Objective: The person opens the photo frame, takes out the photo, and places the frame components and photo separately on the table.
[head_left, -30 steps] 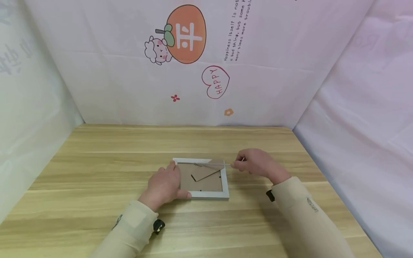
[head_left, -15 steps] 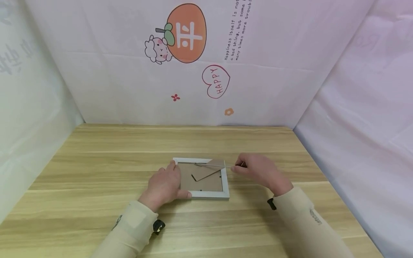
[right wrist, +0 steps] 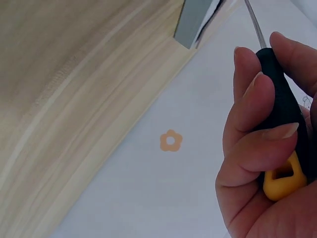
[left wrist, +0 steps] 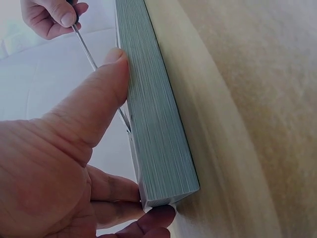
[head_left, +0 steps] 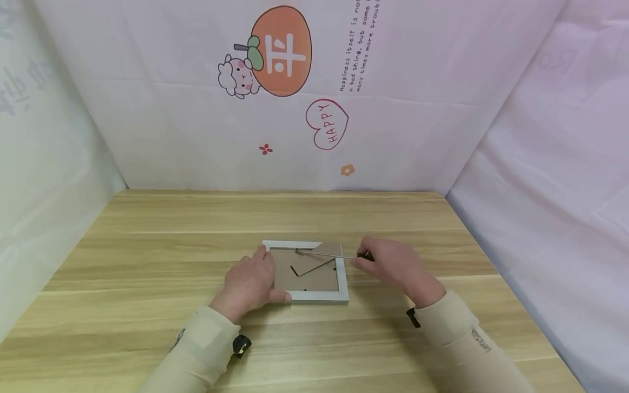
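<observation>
Over streaked rectangular frame, slim screwdriver

A pale wood-grained tabletop with a silver-grey frame flat on it, apparently back side up.

The frame looks brushed, the screwdriver shaft glossy metal.

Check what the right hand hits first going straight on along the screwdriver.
Likely the picture frame, its right end lying ahead of the right hand under the screwdriver; height is unclear.
</observation>
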### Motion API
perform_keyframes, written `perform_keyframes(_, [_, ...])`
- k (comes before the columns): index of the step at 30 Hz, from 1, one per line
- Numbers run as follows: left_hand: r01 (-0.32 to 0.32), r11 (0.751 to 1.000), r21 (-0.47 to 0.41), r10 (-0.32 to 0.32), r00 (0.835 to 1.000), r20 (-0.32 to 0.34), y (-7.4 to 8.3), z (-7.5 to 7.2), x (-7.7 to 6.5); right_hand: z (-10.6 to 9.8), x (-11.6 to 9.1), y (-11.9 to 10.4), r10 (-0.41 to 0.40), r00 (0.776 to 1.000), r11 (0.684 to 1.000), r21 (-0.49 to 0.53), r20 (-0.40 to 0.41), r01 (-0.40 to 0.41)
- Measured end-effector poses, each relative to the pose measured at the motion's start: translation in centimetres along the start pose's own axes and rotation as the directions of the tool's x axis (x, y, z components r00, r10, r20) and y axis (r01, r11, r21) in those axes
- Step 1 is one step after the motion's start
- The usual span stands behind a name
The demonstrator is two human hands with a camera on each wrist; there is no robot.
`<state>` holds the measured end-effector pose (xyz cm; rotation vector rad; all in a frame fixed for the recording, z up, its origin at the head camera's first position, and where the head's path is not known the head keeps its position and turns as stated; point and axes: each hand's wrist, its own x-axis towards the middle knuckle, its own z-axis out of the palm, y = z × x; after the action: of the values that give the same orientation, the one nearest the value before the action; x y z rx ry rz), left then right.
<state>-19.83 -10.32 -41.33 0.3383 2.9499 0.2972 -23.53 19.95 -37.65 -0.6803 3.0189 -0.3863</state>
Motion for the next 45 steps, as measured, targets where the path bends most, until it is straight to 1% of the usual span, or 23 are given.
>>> perform_keyframes(6, [-0.007, 1.000, -0.008, 0.007, 1.000, -0.010, 0.0, -0.1, 0.0, 0.2, 0.2, 0.2, 0.023, 1.000, 1.000, 0.009, 0.003, -0.023])
perform_keyframes(13, [-0.010, 1.000, -0.015, 0.009, 1.000, -0.007, 0.0, -0.3, 0.0, -0.2, 0.9, 0.3, 0.027, 1.000, 1.000, 0.017, 0.015, -0.027])
perform_keyframes(18, [-0.007, 1.000, -0.009, 0.007, 1.000, -0.002, 0.1, -0.4, -0.1, -1.2, 1.9, 0.3, 0.001, 0.999, 1.000, 0.014, 0.044, -0.001])
perform_keyframes(21, [0.001, 1.000, -0.005, -0.001, 1.000, 0.005, 0.2, -0.4, -0.1, -2.2, 2.6, 0.2, -0.019, 0.996, 1.000, 0.002, 0.084, 0.019])
perform_keyframes(23, [0.001, 1.000, 0.001, -0.001, 1.000, 0.002, 0.3, -0.5, -0.1, -2.8, 3.0, 0.2, -0.013, 0.992, 1.000, 0.005, 0.127, 0.012])
perform_keyframes(25, [0.000, 1.000, 0.008, 0.000, 1.000, -0.004, 0.3, -0.5, -0.2, -3.5, 3.5, 0.1, 0.008, 0.983, 1.000, 0.026, 0.182, -0.013])
perform_keyframes(29, [-0.008, 1.000, 0.012, 0.008, 1.000, -0.013, 0.4, -0.4, -0.2, -4.3, 4.2, 0.2, 0.058, 0.957, 0.993, 0.082, 0.283, -0.084])
perform_keyframes(32, [-0.009, 1.000, 0.006, 0.009, 1.000, -0.008, 0.5, -0.3, -0.2, -4.6, 4.7, 0.4, 0.056, 0.942, 0.987, 0.127, 0.332, -0.103])
perform_keyframes(35, [-0.013, 1.000, 0.005, 0.013, 1.000, -0.008, 0.5, -0.1, -0.3, -4.7, 5.2, 0.8, 0.050, 0.932, 0.981, 0.156, 0.359, -0.113])
perform_keyframes(39, [-0.015, 1.000, 0.011, 0.015, 1.000, -0.011, 0.6, -0.1, -0.3, -4.6, 5.6, 1.2, 0.052, 0.927, 0.978, 0.169, 0.372, -0.123])
perform_keyframes(43, [-0.015, 1.000, 0.017, 0.015, 1.000, -0.010, 0.7, -0.1, -0.4, -4.3, 5.3, 1.3, 0.067, 0.929, 0.976, 0.171, 0.363, -0.137])
perform_keyframes(45, [-0.011, 1.000, 0.018, 0.011, 1.000, -0.006, 0.7, -0.1, -0.5, -4.1, 5.0, 1.2, 0.072, 0.936, 0.977, 0.165, 0.346, -0.136])
